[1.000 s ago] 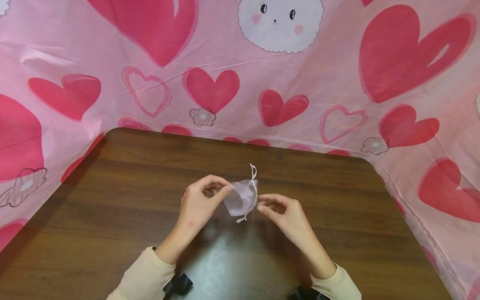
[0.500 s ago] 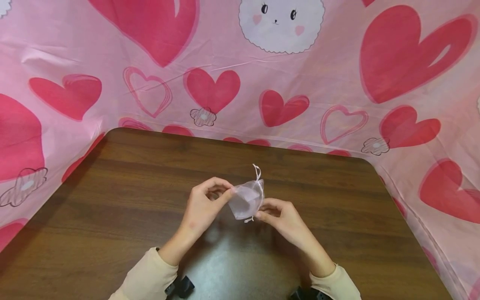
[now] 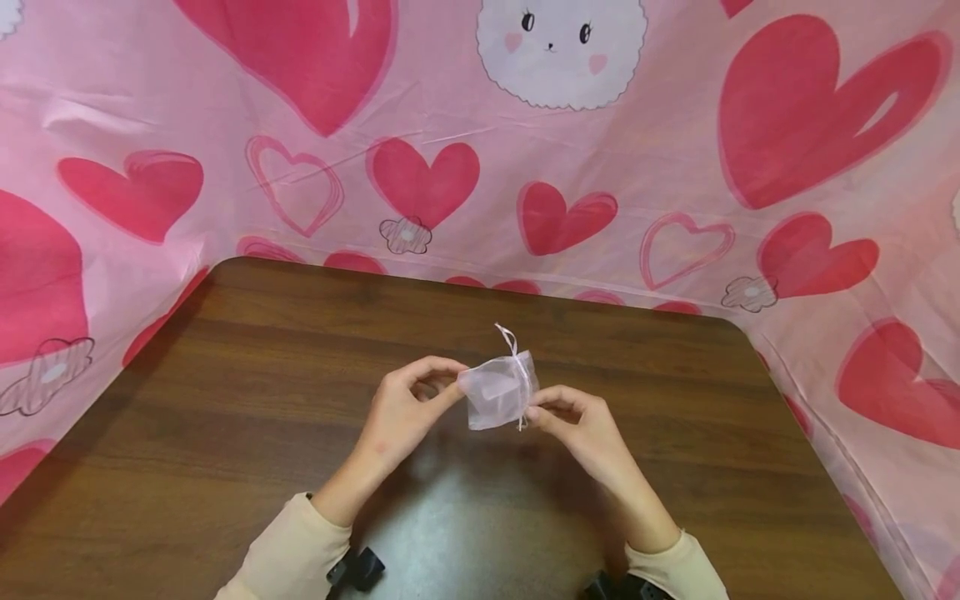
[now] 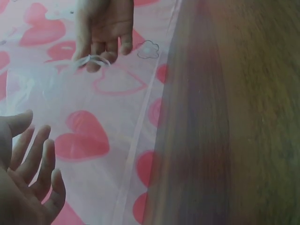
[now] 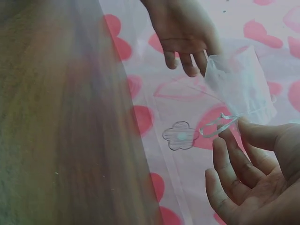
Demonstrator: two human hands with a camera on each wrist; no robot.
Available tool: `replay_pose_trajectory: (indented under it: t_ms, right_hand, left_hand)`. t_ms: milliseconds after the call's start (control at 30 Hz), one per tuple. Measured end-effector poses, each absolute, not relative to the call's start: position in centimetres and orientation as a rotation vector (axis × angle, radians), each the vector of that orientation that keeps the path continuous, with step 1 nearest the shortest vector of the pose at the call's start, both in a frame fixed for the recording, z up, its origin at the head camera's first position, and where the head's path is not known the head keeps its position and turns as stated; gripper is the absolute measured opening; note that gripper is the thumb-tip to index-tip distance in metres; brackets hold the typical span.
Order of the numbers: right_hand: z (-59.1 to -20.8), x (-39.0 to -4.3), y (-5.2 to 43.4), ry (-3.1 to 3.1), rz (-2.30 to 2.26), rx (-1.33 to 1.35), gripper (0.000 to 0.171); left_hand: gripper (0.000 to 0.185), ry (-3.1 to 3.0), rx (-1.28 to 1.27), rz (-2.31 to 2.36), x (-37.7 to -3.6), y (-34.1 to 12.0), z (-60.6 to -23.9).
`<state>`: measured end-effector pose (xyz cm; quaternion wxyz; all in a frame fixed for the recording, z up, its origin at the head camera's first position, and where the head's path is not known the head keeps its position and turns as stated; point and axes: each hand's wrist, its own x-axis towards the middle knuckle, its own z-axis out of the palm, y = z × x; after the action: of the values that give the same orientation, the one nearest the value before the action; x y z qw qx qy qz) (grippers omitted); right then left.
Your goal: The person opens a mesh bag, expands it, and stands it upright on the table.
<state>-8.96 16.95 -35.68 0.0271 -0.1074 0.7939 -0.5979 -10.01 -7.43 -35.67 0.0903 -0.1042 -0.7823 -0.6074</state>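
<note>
The left hand (image 3: 405, 408) pinches the left edge of a sheer white pouch (image 3: 498, 389), held just above the wooden table (image 3: 225, 400); the right hand (image 3: 581, 425) pinches its drawstring ribbon (image 5: 216, 125) at the pouch's right side

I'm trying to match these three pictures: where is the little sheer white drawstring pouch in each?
Head: small sheer white drawstring pouch at centre, between both hands.
Left wrist: upper left, faint.
Right wrist: upper right.
Shared landmark: pink heart-printed cloth.
</note>
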Motion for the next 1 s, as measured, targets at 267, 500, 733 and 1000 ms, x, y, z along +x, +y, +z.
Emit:
replay_pose_trajectory:
  t_ms: [267, 500, 733, 1000]
  right_hand:
    - [-35.1, -8.8, 17.7, 2.494, -1.870, -0.282, 0.014]
    - [-34.5, -9.4, 17.6, 2.628, -1.800, -0.359, 0.010]
    - [-33.8, -10.1, 17.1, 2.849, -1.590, -0.459, 0.007]
    - [-33.4, -10.9, 16.4, 3.001, -1.323, -0.652, 0.008]
  left_hand:
    - [0.024, -2.376, -0.401, -1.775, -10.5, -8.0, -36.3]
    - [0.022, -2.381, -0.416, -1.746, -11.5, -9.1, -36.4]
    - [0.024, -2.371, -0.447, -1.738, -12.4, -9.7, -35.7]
    - [0.026, -2.380, -0.526, -1.686, -13.5, -9.3, -35.4]
